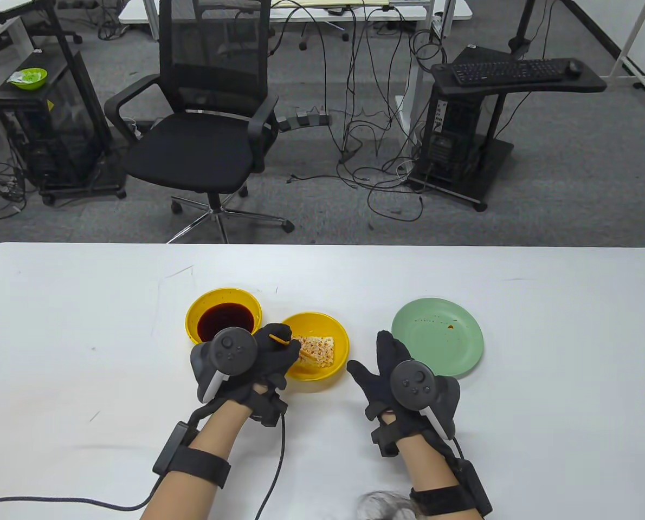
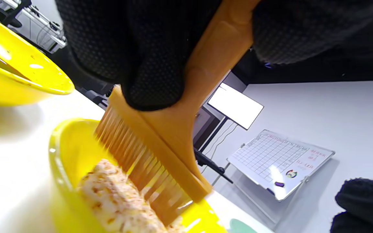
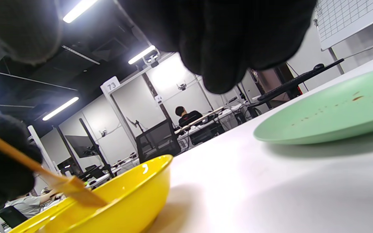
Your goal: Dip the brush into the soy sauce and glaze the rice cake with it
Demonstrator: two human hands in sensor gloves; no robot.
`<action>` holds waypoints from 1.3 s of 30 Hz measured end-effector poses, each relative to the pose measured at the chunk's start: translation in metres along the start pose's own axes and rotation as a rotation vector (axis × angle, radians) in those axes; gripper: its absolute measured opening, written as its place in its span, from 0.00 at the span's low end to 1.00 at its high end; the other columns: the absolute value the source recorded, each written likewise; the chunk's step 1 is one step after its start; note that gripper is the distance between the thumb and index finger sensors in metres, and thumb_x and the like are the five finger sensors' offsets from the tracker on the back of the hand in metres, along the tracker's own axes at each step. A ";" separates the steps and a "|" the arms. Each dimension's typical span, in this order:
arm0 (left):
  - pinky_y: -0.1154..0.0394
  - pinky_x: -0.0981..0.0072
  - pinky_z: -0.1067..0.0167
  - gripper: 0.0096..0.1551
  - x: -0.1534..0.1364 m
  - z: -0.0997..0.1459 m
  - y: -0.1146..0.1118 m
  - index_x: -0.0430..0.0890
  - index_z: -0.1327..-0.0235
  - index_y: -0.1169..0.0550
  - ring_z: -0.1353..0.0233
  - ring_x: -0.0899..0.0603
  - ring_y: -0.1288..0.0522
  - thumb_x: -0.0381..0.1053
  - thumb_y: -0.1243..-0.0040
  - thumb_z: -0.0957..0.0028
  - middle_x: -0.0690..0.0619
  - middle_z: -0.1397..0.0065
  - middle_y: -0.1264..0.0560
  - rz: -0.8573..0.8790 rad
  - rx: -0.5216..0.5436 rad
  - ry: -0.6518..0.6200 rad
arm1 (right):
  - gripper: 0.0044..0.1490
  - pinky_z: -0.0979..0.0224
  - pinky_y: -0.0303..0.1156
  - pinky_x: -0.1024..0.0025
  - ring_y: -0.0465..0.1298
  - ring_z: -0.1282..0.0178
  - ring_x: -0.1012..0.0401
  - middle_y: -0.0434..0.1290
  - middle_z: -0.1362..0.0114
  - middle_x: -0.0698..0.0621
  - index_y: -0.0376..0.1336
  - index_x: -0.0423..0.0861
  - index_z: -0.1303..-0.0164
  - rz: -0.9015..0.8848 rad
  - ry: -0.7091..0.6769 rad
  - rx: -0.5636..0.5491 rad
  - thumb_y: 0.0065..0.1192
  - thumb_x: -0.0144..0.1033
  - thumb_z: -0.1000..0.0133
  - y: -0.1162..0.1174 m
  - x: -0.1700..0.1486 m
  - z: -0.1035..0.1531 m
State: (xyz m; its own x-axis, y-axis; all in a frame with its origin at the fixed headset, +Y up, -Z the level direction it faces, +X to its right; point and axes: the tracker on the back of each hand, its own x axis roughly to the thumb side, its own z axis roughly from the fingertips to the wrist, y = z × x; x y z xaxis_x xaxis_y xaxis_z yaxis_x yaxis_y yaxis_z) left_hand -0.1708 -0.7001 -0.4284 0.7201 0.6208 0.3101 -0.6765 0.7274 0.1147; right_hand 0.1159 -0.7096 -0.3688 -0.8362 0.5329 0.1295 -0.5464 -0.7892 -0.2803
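Resting its bristles on the rice cake [image 1: 316, 350], the orange brush [image 2: 160, 139] slants down into the nearer yellow bowl [image 1: 337, 338], which holds that single pale, speckled cake. The left hand [image 1: 257, 355] grips the brush by its handle, gloved fingers [image 2: 147, 64] wrapped around it just above the bristle head, as the left wrist view shows plainly. Just beside this bowl, to its left and a little farther back, stands a second yellow bowl [image 1: 200, 306] filled with dark soy sauce [image 1: 225, 319]; the tracker on the left hand covers its near edge in the table view.

To the right of the rice-cake bowl the right hand [image 1: 390, 374] lies on the white table [image 1: 84, 336] with fingers spread and nothing in its grasp, between that bowl and a pale green plate [image 1: 442, 336]. The plate carries only a few brown specks and one small reddish-brown spot. Beyond the table's far edge stand a black office chair [image 1: 203, 124], loose cables on the grey floor and a black stand bearing a keyboard [image 1: 509, 70].
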 end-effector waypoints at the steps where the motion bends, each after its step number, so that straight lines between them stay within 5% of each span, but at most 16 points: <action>1: 0.16 0.57 0.41 0.31 0.000 -0.001 -0.003 0.49 0.41 0.23 0.39 0.44 0.11 0.63 0.34 0.53 0.44 0.33 0.20 0.024 -0.003 0.003 | 0.55 0.34 0.72 0.44 0.77 0.32 0.42 0.69 0.24 0.37 0.58 0.39 0.23 0.001 -0.003 -0.001 0.63 0.69 0.49 0.000 0.001 0.000; 5: 0.16 0.56 0.42 0.31 -0.001 -0.004 -0.016 0.48 0.41 0.23 0.40 0.43 0.11 0.63 0.34 0.53 0.43 0.34 0.19 0.039 -0.024 0.048 | 0.55 0.34 0.72 0.44 0.77 0.32 0.42 0.69 0.23 0.37 0.58 0.39 0.23 0.000 -0.012 -0.006 0.63 0.69 0.48 -0.002 0.003 0.001; 12: 0.15 0.58 0.45 0.29 -0.002 -0.003 0.009 0.49 0.46 0.20 0.45 0.45 0.08 0.66 0.35 0.54 0.45 0.38 0.16 -0.016 -0.035 0.028 | 0.55 0.34 0.72 0.44 0.77 0.32 0.42 0.69 0.24 0.38 0.58 0.39 0.23 -0.004 -0.001 -0.011 0.63 0.69 0.48 -0.002 0.000 0.000; 18: 0.17 0.56 0.41 0.32 -0.003 -0.004 -0.007 0.48 0.39 0.24 0.39 0.43 0.11 0.62 0.34 0.53 0.42 0.33 0.20 0.030 -0.035 0.062 | 0.55 0.34 0.72 0.44 0.77 0.32 0.42 0.69 0.24 0.37 0.58 0.39 0.23 -0.006 -0.005 -0.015 0.63 0.69 0.49 -0.003 0.000 0.000; 24: 0.16 0.56 0.44 0.29 -0.002 0.004 0.011 0.49 0.46 0.20 0.45 0.44 0.09 0.65 0.36 0.53 0.45 0.37 0.17 -0.068 -0.028 0.020 | 0.55 0.34 0.72 0.44 0.77 0.32 0.42 0.69 0.24 0.37 0.58 0.40 0.23 -0.009 0.003 -0.017 0.63 0.69 0.48 -0.003 -0.002 -0.002; 31: 0.18 0.55 0.40 0.32 -0.004 -0.001 -0.007 0.48 0.39 0.24 0.38 0.42 0.12 0.62 0.34 0.53 0.42 0.32 0.21 0.077 -0.001 0.090 | 0.55 0.34 0.72 0.44 0.77 0.32 0.42 0.69 0.23 0.37 0.58 0.40 0.23 -0.007 -0.002 -0.017 0.63 0.69 0.48 -0.003 0.000 -0.001; 36: 0.15 0.56 0.45 0.29 -0.002 0.003 0.009 0.49 0.47 0.20 0.46 0.44 0.09 0.66 0.35 0.54 0.45 0.39 0.16 -0.039 -0.020 0.056 | 0.55 0.34 0.72 0.43 0.77 0.32 0.42 0.69 0.24 0.37 0.58 0.39 0.23 -0.012 0.002 -0.025 0.63 0.69 0.48 -0.005 -0.002 -0.001; 39: 0.16 0.56 0.42 0.30 0.001 0.001 0.010 0.49 0.44 0.21 0.43 0.44 0.10 0.65 0.36 0.53 0.45 0.36 0.18 -0.023 -0.012 0.021 | 0.55 0.34 0.72 0.44 0.77 0.32 0.42 0.69 0.24 0.38 0.58 0.40 0.23 -0.014 0.000 -0.026 0.63 0.68 0.48 -0.004 -0.001 -0.002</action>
State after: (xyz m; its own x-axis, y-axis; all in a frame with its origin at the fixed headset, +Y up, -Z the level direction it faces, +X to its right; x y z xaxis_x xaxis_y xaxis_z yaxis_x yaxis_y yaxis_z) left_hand -0.1769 -0.6926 -0.4258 0.7388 0.6094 0.2878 -0.6577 0.7451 0.1107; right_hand 0.1194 -0.7064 -0.3696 -0.8283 0.5441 0.1335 -0.5568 -0.7735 -0.3026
